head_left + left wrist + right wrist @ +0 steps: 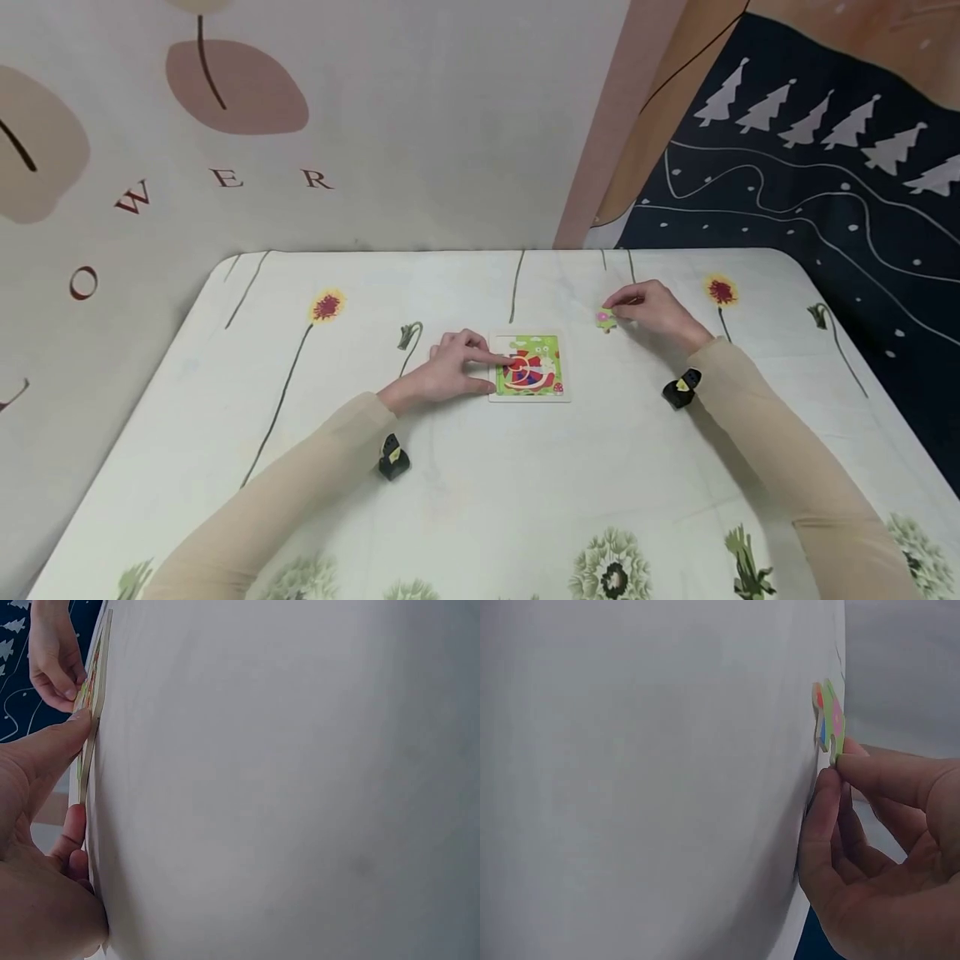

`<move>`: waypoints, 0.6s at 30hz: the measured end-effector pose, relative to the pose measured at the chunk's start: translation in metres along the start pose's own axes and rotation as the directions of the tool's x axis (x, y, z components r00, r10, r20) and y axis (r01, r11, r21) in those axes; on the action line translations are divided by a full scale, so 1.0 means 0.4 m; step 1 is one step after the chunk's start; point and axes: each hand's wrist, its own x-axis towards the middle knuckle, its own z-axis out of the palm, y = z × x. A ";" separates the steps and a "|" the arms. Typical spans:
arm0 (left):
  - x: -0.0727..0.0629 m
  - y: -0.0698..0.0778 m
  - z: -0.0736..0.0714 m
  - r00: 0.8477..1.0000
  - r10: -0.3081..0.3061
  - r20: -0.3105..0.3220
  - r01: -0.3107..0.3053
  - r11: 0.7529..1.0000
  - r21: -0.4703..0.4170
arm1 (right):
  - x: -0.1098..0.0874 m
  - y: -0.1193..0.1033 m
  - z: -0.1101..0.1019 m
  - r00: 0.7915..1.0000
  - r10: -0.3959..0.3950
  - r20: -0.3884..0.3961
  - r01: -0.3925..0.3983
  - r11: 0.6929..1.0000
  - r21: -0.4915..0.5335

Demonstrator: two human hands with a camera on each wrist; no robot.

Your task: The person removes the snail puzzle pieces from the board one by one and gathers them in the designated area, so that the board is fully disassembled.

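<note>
My beige sleeves (847, 533) come first, reaching forward from the near edge, with a small black device (682, 389) at each wrist. Beyond them, my right hand (660, 317) pinches a small green puzzle piece (835, 716) with a pink flower on it, between thumb and fingertips. A red and blue bit (820, 700) shows just behind that piece; I cannot tell whether I grip it too. To the left of this pinch and a little nearer me, apart from it, a square puzzle board (529, 399) with a pale frame lies flat. Its picture has a red, white and blue spiral shape on green. My left hand (448, 371) is at its left side, index finger stretched onto the picture, thumb at the frame's edge. Under both hands spreads a white tablecloth (487, 483), its printed yellow-and-red flower (326, 307) beyond my left hand and to its left.
</note>
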 end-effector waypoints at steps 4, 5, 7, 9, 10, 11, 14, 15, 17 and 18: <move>0.000 -0.001 0.002 1.000 0.003 0.002 -0.003 1.000 0.003 | 0.003 0.000 -0.002 1.000 -0.006 0.014 0.007 1.000 -0.020; 0.000 0.000 0.002 1.000 0.002 0.001 -0.002 1.000 0.001 | 0.003 0.000 -0.002 1.000 -0.009 0.017 0.009 1.000 -0.022; 0.000 0.000 0.003 1.000 0.000 0.004 0.000 1.000 -0.005 | 0.004 0.001 -0.003 1.000 -0.018 0.019 0.019 0.999 -0.031; 0.000 0.002 0.003 1.000 -0.003 0.007 0.003 1.000 -0.010 | 0.004 0.001 -0.002 0.999 -0.029 0.018 0.030 0.999 -0.041; 0.000 0.003 0.002 1.000 -0.005 0.009 0.005 1.000 -0.012 | 0.004 0.001 -0.002 0.999 -0.030 0.017 0.031 0.998 -0.045; 0.000 0.003 0.002 1.000 -0.005 0.011 0.005 1.000 -0.014 | 0.004 0.001 -0.001 0.999 -0.033 0.015 0.034 0.998 -0.050; -0.002 0.006 -0.001 1.000 -0.011 0.015 0.011 1.000 -0.014 | 0.006 0.000 0.001 0.999 -0.032 0.016 0.033 0.998 -0.056; -0.003 0.006 -0.002 1.000 -0.014 0.015 0.014 1.000 -0.014 | 0.007 -0.001 0.001 0.999 -0.028 0.017 0.029 0.998 -0.056; -0.004 0.008 -0.004 1.000 -0.020 0.014 0.020 1.000 -0.015 | 0.008 -0.001 0.002 1.000 -0.025 0.018 0.026 0.998 -0.054; -0.005 0.008 -0.005 1.000 -0.022 0.015 0.023 1.000 -0.015 | 0.009 -0.001 0.002 1.000 -0.022 0.017 0.023 0.998 -0.053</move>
